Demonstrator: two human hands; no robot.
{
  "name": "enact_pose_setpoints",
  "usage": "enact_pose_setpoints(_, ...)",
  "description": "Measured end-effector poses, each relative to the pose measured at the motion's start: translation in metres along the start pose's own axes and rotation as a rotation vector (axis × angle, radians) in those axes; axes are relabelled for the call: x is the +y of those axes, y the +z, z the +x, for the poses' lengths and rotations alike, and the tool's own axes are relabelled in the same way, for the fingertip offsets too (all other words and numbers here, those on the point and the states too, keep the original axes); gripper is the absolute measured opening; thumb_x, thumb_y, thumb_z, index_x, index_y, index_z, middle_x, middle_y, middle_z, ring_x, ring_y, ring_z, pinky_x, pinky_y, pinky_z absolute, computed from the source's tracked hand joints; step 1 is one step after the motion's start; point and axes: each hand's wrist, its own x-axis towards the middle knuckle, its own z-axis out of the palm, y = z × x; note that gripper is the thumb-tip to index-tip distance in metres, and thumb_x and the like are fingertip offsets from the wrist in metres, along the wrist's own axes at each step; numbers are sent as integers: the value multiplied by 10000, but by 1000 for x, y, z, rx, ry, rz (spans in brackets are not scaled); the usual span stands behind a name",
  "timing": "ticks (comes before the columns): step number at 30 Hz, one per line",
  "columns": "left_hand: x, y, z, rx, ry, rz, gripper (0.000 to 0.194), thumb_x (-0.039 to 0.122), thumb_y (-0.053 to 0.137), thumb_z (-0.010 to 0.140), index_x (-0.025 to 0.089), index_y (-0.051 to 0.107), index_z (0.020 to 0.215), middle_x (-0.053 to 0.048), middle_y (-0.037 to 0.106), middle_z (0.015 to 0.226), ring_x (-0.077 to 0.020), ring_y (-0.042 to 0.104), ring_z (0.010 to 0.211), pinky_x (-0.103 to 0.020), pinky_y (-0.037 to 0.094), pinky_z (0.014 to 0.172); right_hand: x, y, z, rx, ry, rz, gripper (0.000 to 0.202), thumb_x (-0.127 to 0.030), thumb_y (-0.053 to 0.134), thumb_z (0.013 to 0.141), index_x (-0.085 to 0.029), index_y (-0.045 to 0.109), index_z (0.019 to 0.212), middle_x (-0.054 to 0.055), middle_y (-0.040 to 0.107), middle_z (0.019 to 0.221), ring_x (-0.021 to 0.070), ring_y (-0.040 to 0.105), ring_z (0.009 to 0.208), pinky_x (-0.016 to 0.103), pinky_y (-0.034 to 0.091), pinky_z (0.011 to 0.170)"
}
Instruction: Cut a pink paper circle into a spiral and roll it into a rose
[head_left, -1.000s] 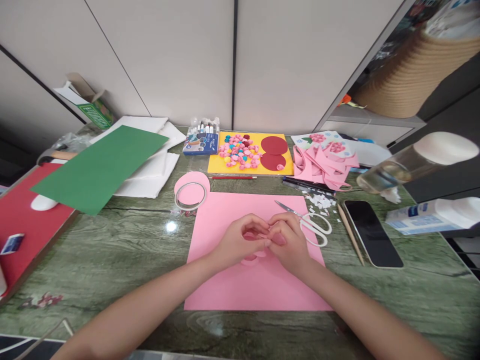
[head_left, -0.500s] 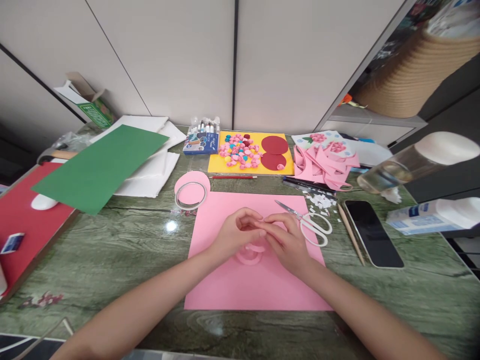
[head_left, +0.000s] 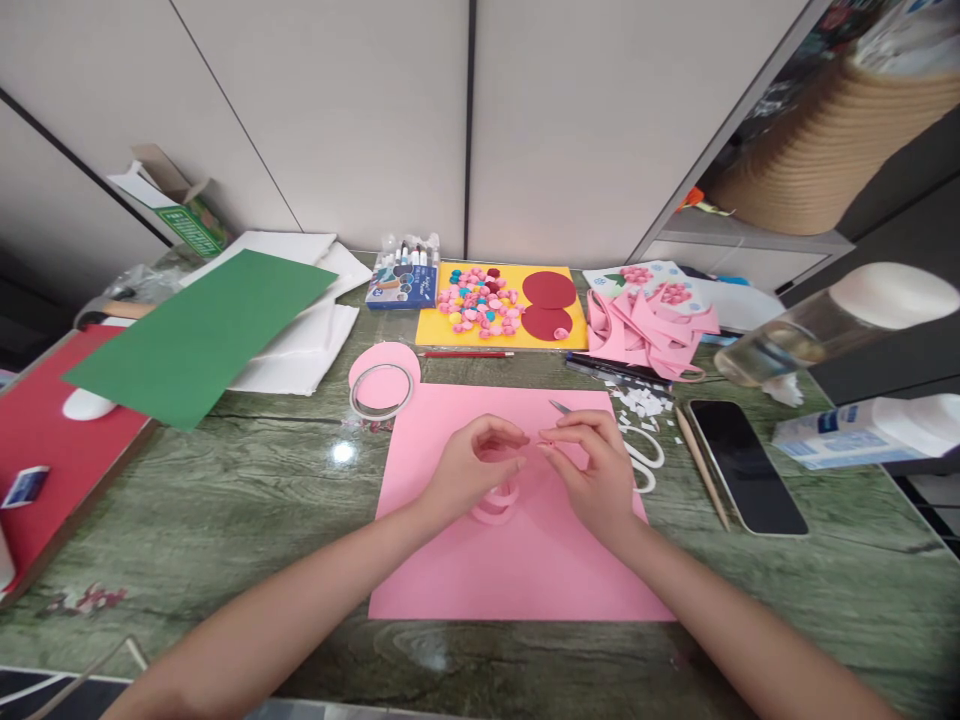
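My right hand (head_left: pixel 596 465) pinches a small roll of pink paper (head_left: pixel 546 443) between thumb and fingertips. Facing it, my left hand (head_left: pixel 480 463) is curved, with a gap between thumb and fingers and no clear hold on anything. Below the left thumb, a curled pink paper strip (head_left: pixel 495 514) hangs in loops over the pink sheet (head_left: pixel 465 585); its link to the roll is partly hidden. White-handled scissors (head_left: pixel 646 462) lie partly behind my right hand.
A tape roll (head_left: pixel 381 390) is left of the sheet. Behind lie a yellow sheet (head_left: pixel 431 330) with paper balls and pink scraps (head_left: pixel 649 330). A wooden stick (head_left: pixel 701 468), phone (head_left: pixel 746 465) and white bottle (head_left: pixel 862 432) are on the right, a green sheet (head_left: pixel 202 335) on the left.
My right hand has moved slightly right and away from my left fingertips, with the pink roll in it. It covers more of the scissors. My left hand has hardly moved.
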Motion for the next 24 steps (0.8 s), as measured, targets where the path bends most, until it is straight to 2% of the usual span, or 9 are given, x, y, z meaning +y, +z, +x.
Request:
enact_pose_setpoints(4, 1, -1, -1, 78, 56, 143, 187, 92, 624, 658, 166, 614, 829, -42, 646, 887, -166, 596, 886, -318, 436, 850, -2, 0, 1, 13, 0, 25, 41, -204, 642, 777, -236, 616, 778, 25, 540, 853, 194, 540, 820, 394, 446, 725)
enact_pose_setpoints(10, 6, -3, -4, 190, 86, 151, 216, 70, 514, 708, 170, 601, 879, -50, 621, 946, -180, 566, 949, -319, 417, 868, -1, 1, 0, 1, -1, 46, 154, -234, 678, 745, -224, 536, 687, 8, 533, 822, 201, 544, 816, 394, 424, 722)
enact_pose_setpoints(15, 13, -1, -13, 285, 343, 360, 194, 45, 547, 699, 198, 574, 816, -20, 545, 867, -170, 528, 889, -312, 408, 831, -1, 1, -1, -7, -16, 41, 225, -242, 700, 725, -219, 484, 663, 3, 530, 820, 199, 541, 812, 389, 420, 714)
enact_pose_setpoints(18, 12, 2, -18, 228, 456, 499, 203, 22, 536, 699, 208, 586, 763, -16, 499, 827, -161, 510, 854, -299, 412, 784, -2, 1, 0, 2, -22, 36, 222, -240, 692, 731, -219, 480, 666, 5, 528, 822, 196, 536, 805, 382, 422, 706)
enact_pose_setpoints(21, 9, 4, -18, 115, 400, 535, 185, 47, 519, 727, 206, 599, 780, -18, 476, 843, -143, 515, 811, -276, 430, 724, -1, 1, -1, 51, -35, 42, 218, -242, 684, 736, -220, 479, 666, 3, 525, 810, 189, 534, 792, 365, 433, 685)
enact_pose_setpoints(24, 7, 2, -13, 55, 318, 597, 176, 84, 505, 755, 205, 620, 811, -21, 454, 848, -141, 509, 800, -276, 437, 707, 1, 1, -1, 156, -75, 70, 234, -244, 703, 716, -218, 477, 666, -5, 525, 787, 182, 536, 769, 347, 437, 654)
